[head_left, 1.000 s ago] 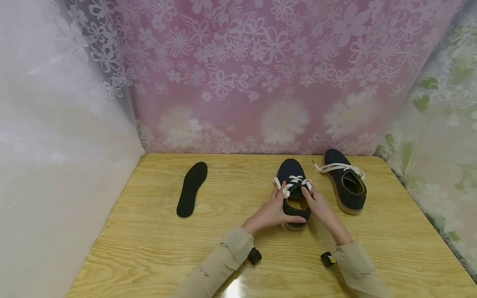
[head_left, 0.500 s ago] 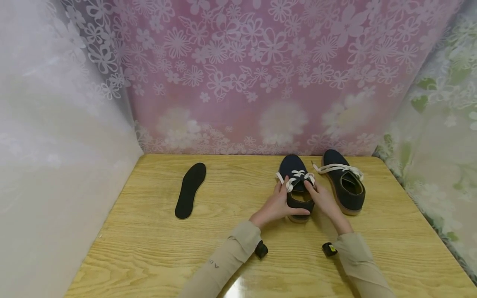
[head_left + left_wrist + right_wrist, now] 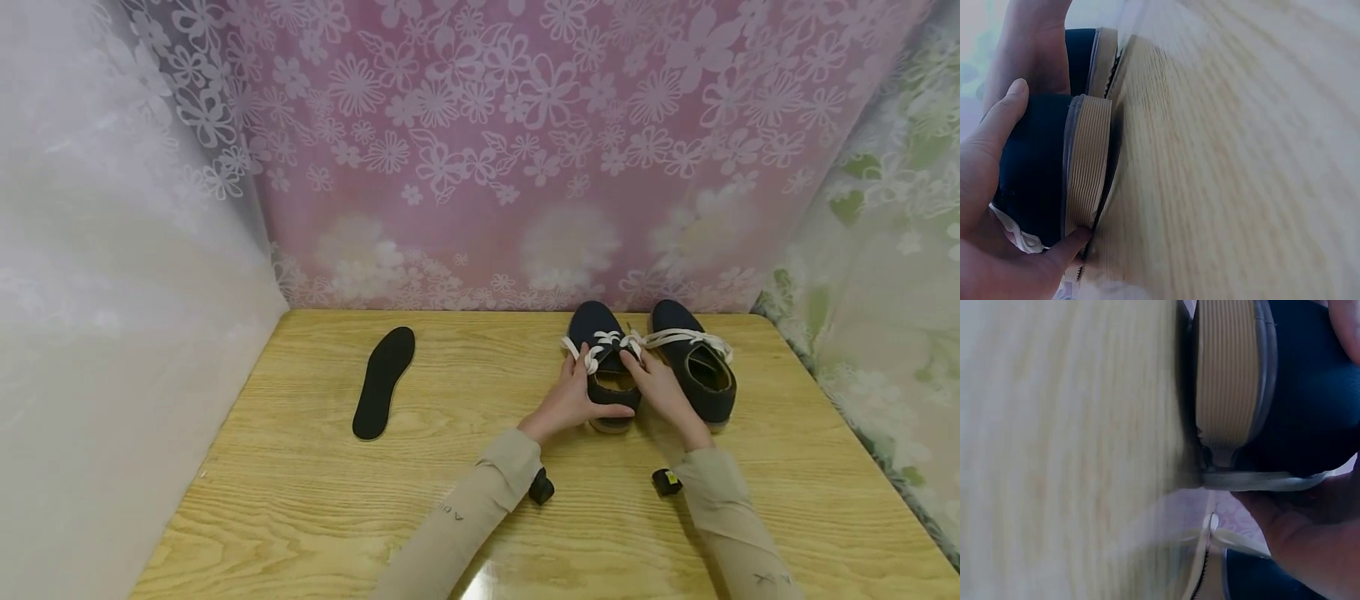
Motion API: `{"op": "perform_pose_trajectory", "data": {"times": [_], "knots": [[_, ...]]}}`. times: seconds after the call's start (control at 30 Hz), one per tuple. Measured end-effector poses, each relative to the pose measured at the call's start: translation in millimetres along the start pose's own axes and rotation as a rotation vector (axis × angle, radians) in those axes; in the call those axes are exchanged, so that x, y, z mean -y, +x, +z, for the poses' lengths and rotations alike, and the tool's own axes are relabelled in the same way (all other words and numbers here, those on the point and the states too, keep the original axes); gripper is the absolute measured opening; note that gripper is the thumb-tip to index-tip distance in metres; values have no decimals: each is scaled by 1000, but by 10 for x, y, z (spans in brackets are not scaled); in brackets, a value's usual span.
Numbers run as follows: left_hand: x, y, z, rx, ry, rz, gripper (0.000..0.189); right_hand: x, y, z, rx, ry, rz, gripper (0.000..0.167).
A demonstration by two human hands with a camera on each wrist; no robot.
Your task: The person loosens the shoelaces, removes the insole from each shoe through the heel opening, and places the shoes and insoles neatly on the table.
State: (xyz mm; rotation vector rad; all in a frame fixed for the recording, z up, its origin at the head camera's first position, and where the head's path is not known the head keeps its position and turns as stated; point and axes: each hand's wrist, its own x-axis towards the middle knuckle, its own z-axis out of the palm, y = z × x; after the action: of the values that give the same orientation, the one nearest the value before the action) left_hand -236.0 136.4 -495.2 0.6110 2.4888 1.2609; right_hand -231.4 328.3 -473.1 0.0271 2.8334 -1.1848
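A navy lace-up sneaker (image 3: 591, 322) with white laces sits toe-away at the back right of the table. My left hand (image 3: 564, 402) grips its left side, with the thumb across the heel; in the left wrist view a fingertip lies on the ribbed tan sole (image 3: 1089, 165). On the opposite side my right hand (image 3: 663, 390) holds the sneaker by the collar near the laces, thumb on top. The matching sneaker (image 3: 712, 403) stands just to the right, close by my right hand, its laces (image 3: 678, 337) loose across the top. Inside the held sneaker, a tan lining shows.
A black insole (image 3: 384, 383) lies flat on the left part of the wooden table (image 3: 300, 500). Pink floral cloth (image 3: 465, 167) hangs along the back edge, with pale cloth at both sides. Small black devices (image 3: 542, 487) sit under the wrists.
Both hands have moved the held sneaker away from me and to the right, up beside the matching one. The insole and the other sneaker stay in place.
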Motion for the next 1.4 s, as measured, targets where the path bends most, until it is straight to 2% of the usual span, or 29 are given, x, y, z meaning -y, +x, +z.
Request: {"op": "perform_pose_trajectory", "data": {"times": [0.27,0.47,0.6,0.7,0.77,0.93,1.07,1.23,1.4], "knots": [[-2,87,-29,-5,-10,3,122,-75,123,7,-51,70,-41,67],[-3,103,-102,28,49,11,121,-74,107,-20,-78,24,-41,63],[-3,76,-196,27,60,19,115,-67,58,-52,-106,20,-59,69],[-12,48,-265,-5,93,31,108,-59,9,-75,-157,33,-97,73],[-30,27,-308,-29,139,32,101,-39,-36,-93,-208,26,-122,69],[-103,-55,-416,-87,265,12,85,73,-192,-169,-349,-89,-183,52],[-127,-103,-458,-154,330,23,72,119,-313,-231,-451,-162,-236,41],[-117,-125,-454,-226,356,67,55,56,-433,-294,-544,-198,-286,33],[-135,-168,-448,-277,334,138,42,-79,-540,-357,-578,-237,-295,29]]}}
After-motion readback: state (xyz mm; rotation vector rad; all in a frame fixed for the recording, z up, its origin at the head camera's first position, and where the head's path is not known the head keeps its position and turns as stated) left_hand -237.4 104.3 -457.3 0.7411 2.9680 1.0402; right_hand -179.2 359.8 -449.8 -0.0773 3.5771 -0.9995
